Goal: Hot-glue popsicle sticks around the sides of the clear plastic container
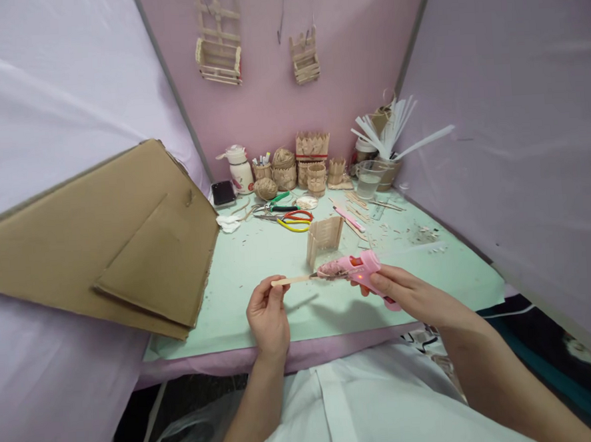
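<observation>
The pink glue gun [351,267] is gripped in the closed right hand [377,286], nozzle pointing leftward. The wooden stick [293,281] is pinched by the left hand [271,316], lying crosswise, its far end at the nozzle.

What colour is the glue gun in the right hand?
Pink; the glue gun shows best in the head view.
</observation>
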{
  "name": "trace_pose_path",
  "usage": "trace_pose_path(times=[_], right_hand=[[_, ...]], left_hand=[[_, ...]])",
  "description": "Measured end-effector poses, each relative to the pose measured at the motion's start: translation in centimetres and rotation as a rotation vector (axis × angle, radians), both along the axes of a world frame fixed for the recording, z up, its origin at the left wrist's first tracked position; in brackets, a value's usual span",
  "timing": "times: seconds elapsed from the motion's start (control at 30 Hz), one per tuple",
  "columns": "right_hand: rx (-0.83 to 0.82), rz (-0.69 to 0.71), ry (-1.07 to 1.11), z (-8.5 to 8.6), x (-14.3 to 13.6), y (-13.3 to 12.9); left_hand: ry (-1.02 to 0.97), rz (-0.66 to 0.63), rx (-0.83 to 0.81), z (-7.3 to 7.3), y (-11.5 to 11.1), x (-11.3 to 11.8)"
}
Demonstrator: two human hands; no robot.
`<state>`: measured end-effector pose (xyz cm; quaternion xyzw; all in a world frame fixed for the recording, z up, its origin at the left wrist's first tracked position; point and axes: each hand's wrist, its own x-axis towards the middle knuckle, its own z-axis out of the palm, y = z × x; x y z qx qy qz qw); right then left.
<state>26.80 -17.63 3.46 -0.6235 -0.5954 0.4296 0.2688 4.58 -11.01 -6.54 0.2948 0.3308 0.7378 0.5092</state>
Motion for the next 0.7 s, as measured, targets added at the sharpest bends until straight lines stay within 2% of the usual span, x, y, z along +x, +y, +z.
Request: trace_pose_path(times=[0.47,0.7], right_hand=[[0.021,-0.003,-0.043,0.62,-0.16,-0.04],[0.044,0.074,-0.154,0.45,0.48,0.34]], left_hand=[[-0.002,0.004,-0.004,0.12,0.02,0.06],[0.016,0.004,-0.008,0.04,-0.05,-0.01]])
